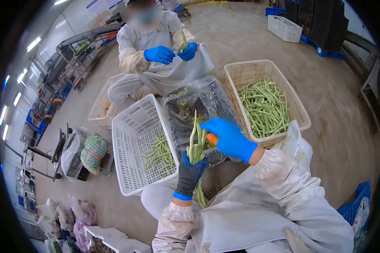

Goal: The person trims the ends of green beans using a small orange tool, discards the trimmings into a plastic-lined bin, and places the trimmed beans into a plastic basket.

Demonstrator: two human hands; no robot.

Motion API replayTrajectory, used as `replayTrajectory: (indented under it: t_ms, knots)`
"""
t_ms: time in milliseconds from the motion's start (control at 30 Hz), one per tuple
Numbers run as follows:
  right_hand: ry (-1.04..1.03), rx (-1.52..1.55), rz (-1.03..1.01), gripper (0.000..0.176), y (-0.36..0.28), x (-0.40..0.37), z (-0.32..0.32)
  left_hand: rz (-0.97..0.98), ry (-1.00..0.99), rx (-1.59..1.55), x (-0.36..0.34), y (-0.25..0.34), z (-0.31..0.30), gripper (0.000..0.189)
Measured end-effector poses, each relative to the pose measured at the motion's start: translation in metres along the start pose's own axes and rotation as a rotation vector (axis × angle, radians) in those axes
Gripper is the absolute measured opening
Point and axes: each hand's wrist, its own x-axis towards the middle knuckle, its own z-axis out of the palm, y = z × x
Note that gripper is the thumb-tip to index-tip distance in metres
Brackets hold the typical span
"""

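My left hand (pixel 191 173), in a grey and blue glove, is closed around a bunch of long green beans (pixel 196 145) that stands up out of the fist, with their lower ends hanging below it. Beside the bunch, my right hand (pixel 230 139) in a blue glove is closed on a small orange object (pixel 212 138); its kind is hidden by the fingers. Under the beans lies a crate lined with clear plastic (pixel 223 99), holding green scraps. A white crate (pixel 121 160) with some beans stands to the left, and a cream crate (pixel 300 110) heaped with beans to the right.
Across from me a seated co-worker (pixel 156 78) in blue gloves holds a few beans. Left are a wrapped green bundle (pixel 93 152) and a cart (pixel 57 154). Bagged goods (pixel 82 211) lie lower left. A blue crate (pixel 354 206) is at right, stacked black crates (pixel 323 21) behind.
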Motion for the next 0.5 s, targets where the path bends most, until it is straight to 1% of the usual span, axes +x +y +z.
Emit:
replayTrajectory:
  t_ms: [33, 67, 100, 133, 200, 233, 300, 367, 400, 467, 500]
  knots:
    - [-0.237, 0.074, 0.036, 0.022, -0.006, -0.003, -0.001, -0.001, 0.0, -0.002, 0.0, -0.003, 0.001, 0.04]
    - [-0.472, 0.148, 0.075, 0.024, -0.01, -0.007, -0.001, -0.059, -0.014, -0.068, 0.0, 0.001, 0.001, 0.04]
    - [-0.471, 0.146, 0.076, 0.024, -0.011, -0.009, 0.002, -0.116, -0.028, -0.132, 0.001, 0.006, 0.001, 0.04]
    - [-0.495, 0.096, 0.078, 0.024, -0.012, -0.011, 0.006, -0.115, -0.031, -0.132, 0.0, 0.012, 0.001, 0.04]
    - [-0.521, 0.049, 0.077, 0.025, -0.012, -0.013, 0.01, -0.142, -0.018, -0.048, -0.002, 0.026, 0.002, 0.039]
    - [-0.527, 0.017, 0.074, 0.024, -0.012, -0.014, 0.011, -0.143, -0.015, -0.047, -0.002, 0.023, 0.003, 0.039]
    - [-0.532, -0.014, 0.07, 0.023, -0.013, -0.015, 0.014, -0.026, 0.003, 0.01, -0.002, 0.014, 0.004, 0.041]
    - [-0.477, -0.132, 0.0, 0.021, -0.014, -0.017, 0.017, -0.036, -0.007, 0.061, -0.002, 0.01, 0.004, 0.042]
    - [-0.477, -0.133, 0.0, 0.021, -0.012, -0.019, 0.018, -0.047, -0.016, 0.113, -0.002, 0.009, 0.004, 0.044]
    - [-0.32, -0.153, -0.102, 0.011, -0.006, -0.022, 0.024, -0.049, -0.051, 0.123, -0.004, 0.01, 0.003, 0.046]
    - [-0.32, -0.154, -0.103, 0.011, -0.003, -0.024, 0.024, -0.052, -0.088, 0.132, -0.004, 0.011, 0.003, 0.048]
